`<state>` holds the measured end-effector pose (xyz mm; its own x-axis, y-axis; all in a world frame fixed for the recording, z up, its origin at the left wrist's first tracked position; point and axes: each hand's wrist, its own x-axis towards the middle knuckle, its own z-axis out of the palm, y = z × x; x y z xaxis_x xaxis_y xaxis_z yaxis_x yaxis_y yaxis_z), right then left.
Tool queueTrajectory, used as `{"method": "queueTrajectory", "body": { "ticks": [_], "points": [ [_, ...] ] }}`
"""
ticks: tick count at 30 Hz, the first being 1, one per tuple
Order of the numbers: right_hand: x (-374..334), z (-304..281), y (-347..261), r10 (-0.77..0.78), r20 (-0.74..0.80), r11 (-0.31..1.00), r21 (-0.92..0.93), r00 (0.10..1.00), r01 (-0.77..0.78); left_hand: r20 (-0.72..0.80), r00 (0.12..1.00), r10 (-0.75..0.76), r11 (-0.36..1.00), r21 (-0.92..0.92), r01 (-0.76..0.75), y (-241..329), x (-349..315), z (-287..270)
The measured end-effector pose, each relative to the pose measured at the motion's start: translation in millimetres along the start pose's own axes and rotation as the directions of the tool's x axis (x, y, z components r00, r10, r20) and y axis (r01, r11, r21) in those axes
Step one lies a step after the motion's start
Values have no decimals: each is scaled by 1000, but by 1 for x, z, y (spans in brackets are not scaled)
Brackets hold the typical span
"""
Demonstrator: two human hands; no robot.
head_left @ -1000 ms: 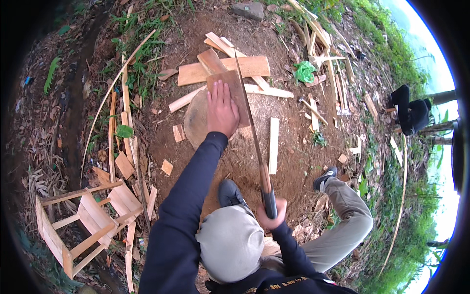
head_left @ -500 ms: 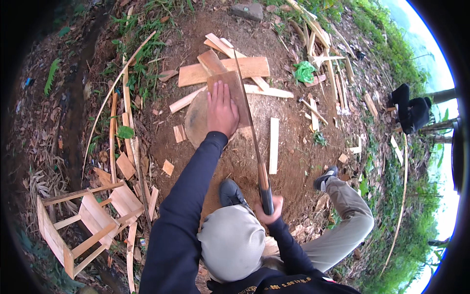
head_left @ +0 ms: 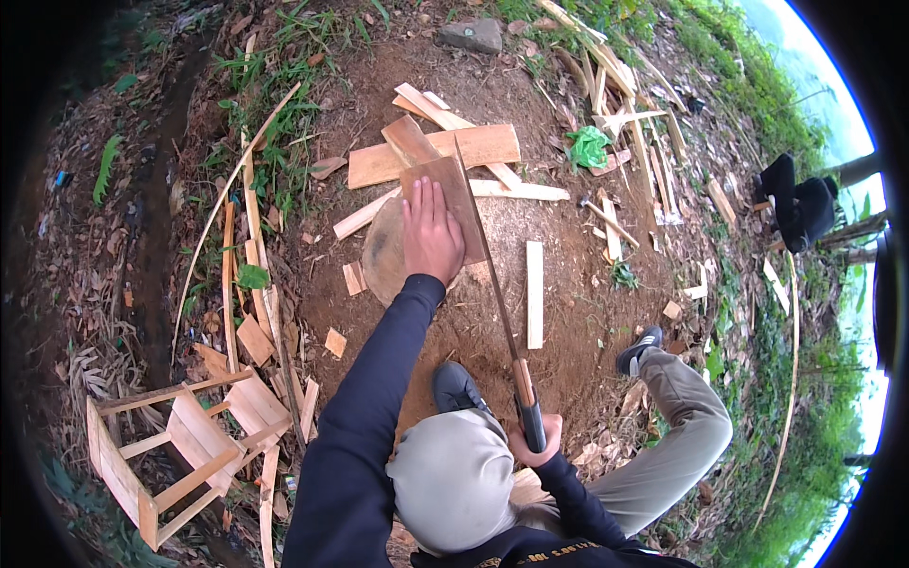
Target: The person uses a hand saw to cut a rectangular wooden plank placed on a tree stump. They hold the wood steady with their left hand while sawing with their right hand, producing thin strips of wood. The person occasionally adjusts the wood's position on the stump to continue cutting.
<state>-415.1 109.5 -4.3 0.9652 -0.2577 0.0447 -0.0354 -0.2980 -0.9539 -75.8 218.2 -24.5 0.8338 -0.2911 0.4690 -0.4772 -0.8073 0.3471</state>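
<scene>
My left hand lies flat, fingers stretched out, on a brown wooden board. This board rests over a round tree stump and the wood pieces beyond it. In my right hand is the dark handle of a handsaw, its long narrow blade seen nearly edge-on. The blade runs away from me along the board's right side, with its tip past the far edge. Whether its teeth are in the wood I cannot tell.
Loose planks lie crossed beyond the stump. A pale slat and a hammer are to the right, near a green plastic bag. At lower left stands a wooden frame. My feet flank the work area.
My right hand has drawn the handsaw back toward me, so less of its blade reaches past the board. My left hand stays on the board. The whole view has shifted slightly.
</scene>
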Motion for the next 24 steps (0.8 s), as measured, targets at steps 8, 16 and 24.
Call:
{"method": "queueTrajectory", "body": {
  "ticks": [8,16,24],
  "points": [
    [24,16,4,36,-30,999,27,999,-35,17,1000,4,1000,11,-4,-4,-3,-1],
    [52,17,8,-23,-27,995,95,999,25,13,1000,26,1000,14,-26,-5,-4,2],
    [37,27,0,24,-45,994,106,999,-19,107,989,97,995,-45,-93,2,-3,-9]
  ]
}}
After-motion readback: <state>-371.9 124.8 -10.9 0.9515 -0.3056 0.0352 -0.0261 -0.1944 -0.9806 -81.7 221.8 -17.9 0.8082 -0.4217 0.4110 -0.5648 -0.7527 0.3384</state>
